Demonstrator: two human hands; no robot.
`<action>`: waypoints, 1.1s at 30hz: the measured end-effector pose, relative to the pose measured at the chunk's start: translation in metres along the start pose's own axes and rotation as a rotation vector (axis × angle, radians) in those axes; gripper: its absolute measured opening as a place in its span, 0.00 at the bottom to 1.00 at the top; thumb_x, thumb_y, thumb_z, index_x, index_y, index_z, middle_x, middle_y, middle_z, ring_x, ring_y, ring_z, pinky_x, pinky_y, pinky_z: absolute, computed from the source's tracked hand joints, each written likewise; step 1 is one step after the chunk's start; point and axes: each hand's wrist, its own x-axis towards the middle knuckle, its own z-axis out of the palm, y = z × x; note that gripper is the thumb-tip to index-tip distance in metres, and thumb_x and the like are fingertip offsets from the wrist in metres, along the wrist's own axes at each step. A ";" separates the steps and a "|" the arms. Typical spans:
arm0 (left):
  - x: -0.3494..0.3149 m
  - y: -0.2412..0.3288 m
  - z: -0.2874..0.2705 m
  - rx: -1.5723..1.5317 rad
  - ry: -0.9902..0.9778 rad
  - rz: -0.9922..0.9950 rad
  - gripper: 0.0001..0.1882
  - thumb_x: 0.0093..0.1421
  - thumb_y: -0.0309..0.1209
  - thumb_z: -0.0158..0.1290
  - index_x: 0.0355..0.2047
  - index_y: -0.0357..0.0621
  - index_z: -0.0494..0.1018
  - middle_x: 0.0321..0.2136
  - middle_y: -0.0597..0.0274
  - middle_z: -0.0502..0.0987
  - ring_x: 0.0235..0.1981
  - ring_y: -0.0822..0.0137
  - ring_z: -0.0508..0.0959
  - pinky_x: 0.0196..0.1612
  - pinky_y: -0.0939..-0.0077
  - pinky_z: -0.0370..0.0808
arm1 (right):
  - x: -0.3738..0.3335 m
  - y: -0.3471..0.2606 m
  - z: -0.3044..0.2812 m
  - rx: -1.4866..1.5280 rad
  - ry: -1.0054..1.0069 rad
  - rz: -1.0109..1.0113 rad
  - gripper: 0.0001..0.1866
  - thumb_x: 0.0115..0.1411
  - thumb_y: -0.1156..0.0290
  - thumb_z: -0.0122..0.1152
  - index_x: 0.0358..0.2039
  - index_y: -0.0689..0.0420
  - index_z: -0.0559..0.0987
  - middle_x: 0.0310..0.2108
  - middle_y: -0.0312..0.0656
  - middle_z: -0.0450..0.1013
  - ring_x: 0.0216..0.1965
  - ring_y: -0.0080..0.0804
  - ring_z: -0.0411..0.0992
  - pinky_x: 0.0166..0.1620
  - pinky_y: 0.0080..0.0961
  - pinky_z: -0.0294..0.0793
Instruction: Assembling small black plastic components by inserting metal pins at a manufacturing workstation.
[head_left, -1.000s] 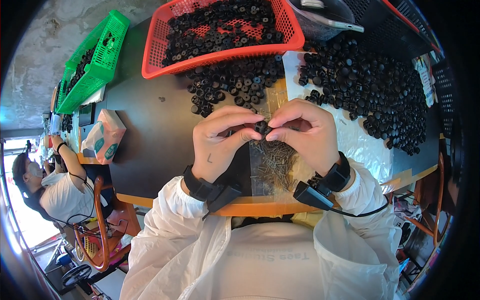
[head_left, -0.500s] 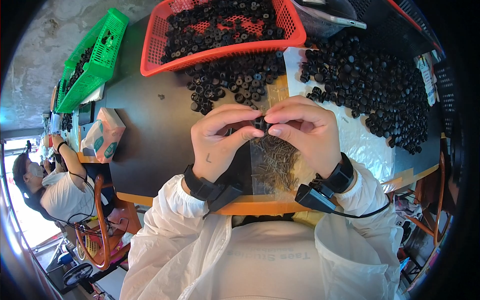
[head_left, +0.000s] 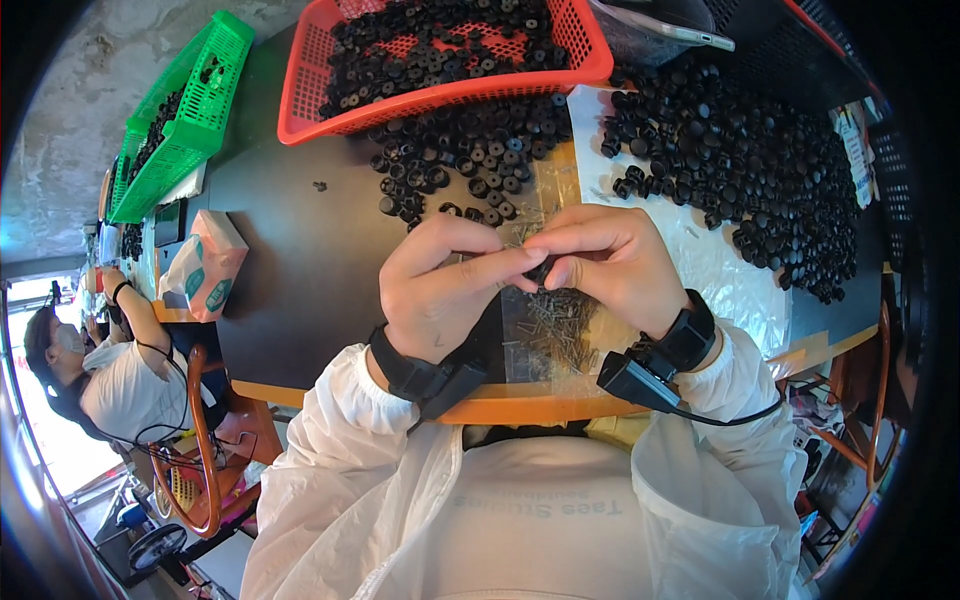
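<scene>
Pinching a small black part [head_left: 541, 272], our left hand [head_left: 440, 285] and right hand [head_left: 625, 270] meet fingertip to fingertip above a loose pile of thin metal screws [head_left: 553, 328]. Both are closed on the part; our fingers cover most of it, so we cannot tell how it is turned. To do this well, we should probably steady it with the right fingertips, press squarely with the left thumb, and work low over the desk [head_left: 310, 290] in case it slips. Beyond the hands, a red basket [head_left: 440, 103] holds many round black pieces. Far to the left of the hands, a green basket [head_left: 195, 150] holds more black pieces. Beyond the right hand stands a see-through tub [head_left: 637, 47]; we cannot make out its contents.
</scene>
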 end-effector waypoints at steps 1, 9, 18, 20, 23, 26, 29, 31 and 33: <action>0.000 0.002 0.001 0.000 0.003 0.005 0.15 0.45 0.13 0.63 0.35 0.39 0.82 0.30 0.61 0.75 0.29 0.68 0.78 0.30 0.80 0.81 | 0.000 0.001 0.000 0.029 0.013 0.009 0.15 0.52 0.89 0.59 0.39 0.65 0.83 0.36 0.45 0.79 0.35 0.28 0.77 0.41 0.20 0.76; 0.004 0.009 -0.003 0.079 0.021 0.134 0.14 0.44 0.18 0.64 0.34 0.40 0.82 0.29 0.64 0.76 0.27 0.68 0.76 0.29 0.78 0.74 | -0.005 0.003 0.002 -0.069 0.033 -0.102 0.14 0.51 0.89 0.59 0.38 0.63 0.84 0.35 0.43 0.79 0.33 0.29 0.78 0.38 0.20 0.77; -0.016 -0.033 -0.084 0.589 -0.272 -0.327 0.80 0.27 0.52 0.75 0.69 0.33 0.33 0.67 0.35 0.43 0.69 0.38 0.47 0.68 0.50 0.51 | -0.001 -0.038 -0.057 -1.138 0.356 -0.331 0.15 0.50 0.75 0.68 0.41 0.53 0.84 0.36 0.42 0.78 0.42 0.41 0.72 0.48 0.33 0.71; -0.025 -0.047 -0.099 0.667 -0.272 -0.393 0.80 0.28 0.54 0.75 0.69 0.32 0.31 0.67 0.34 0.42 0.69 0.38 0.47 0.69 0.51 0.50 | -0.007 -0.040 -0.081 -1.260 0.504 -0.320 0.16 0.50 0.76 0.68 0.42 0.53 0.83 0.37 0.42 0.78 0.42 0.42 0.72 0.48 0.34 0.71; -0.029 -0.057 -0.109 0.764 -0.265 -0.478 0.81 0.29 0.55 0.74 0.68 0.31 0.30 0.67 0.30 0.42 0.69 0.37 0.46 0.69 0.51 0.49 | -0.011 -0.035 -0.106 -1.353 0.640 -0.259 0.15 0.52 0.75 0.67 0.42 0.54 0.83 0.38 0.42 0.77 0.42 0.41 0.71 0.49 0.33 0.71; -0.025 -0.065 -0.107 0.733 -0.304 -0.480 0.78 0.32 0.60 0.71 0.68 0.28 0.33 0.66 0.27 0.43 0.69 0.35 0.44 0.69 0.48 0.47 | -0.013 -0.028 -0.118 -1.417 0.665 -0.251 0.14 0.53 0.74 0.67 0.42 0.53 0.83 0.38 0.41 0.77 0.42 0.41 0.71 0.48 0.33 0.71; -0.023 -0.067 -0.100 0.726 -0.335 -0.481 0.78 0.33 0.62 0.69 0.68 0.27 0.33 0.67 0.28 0.44 0.69 0.36 0.44 0.69 0.48 0.46 | -0.012 -0.023 -0.123 -1.431 0.672 -0.229 0.14 0.53 0.72 0.67 0.42 0.53 0.83 0.38 0.40 0.77 0.42 0.40 0.71 0.48 0.32 0.71; -0.019 -0.064 -0.091 0.814 -0.372 -0.359 0.78 0.33 0.65 0.67 0.68 0.27 0.35 0.67 0.31 0.45 0.69 0.37 0.45 0.69 0.48 0.45 | -0.012 -0.023 -0.125 -1.514 0.718 -0.245 0.13 0.53 0.72 0.67 0.41 0.53 0.83 0.37 0.38 0.77 0.42 0.38 0.71 0.48 0.32 0.71; -0.013 -0.060 -0.080 0.794 -0.385 -0.323 0.77 0.34 0.65 0.67 0.68 0.27 0.35 0.67 0.32 0.45 0.69 0.38 0.45 0.69 0.49 0.45 | -0.012 -0.024 -0.124 -1.501 0.742 -0.226 0.13 0.54 0.71 0.67 0.42 0.52 0.83 0.36 0.38 0.76 0.41 0.38 0.70 0.47 0.32 0.71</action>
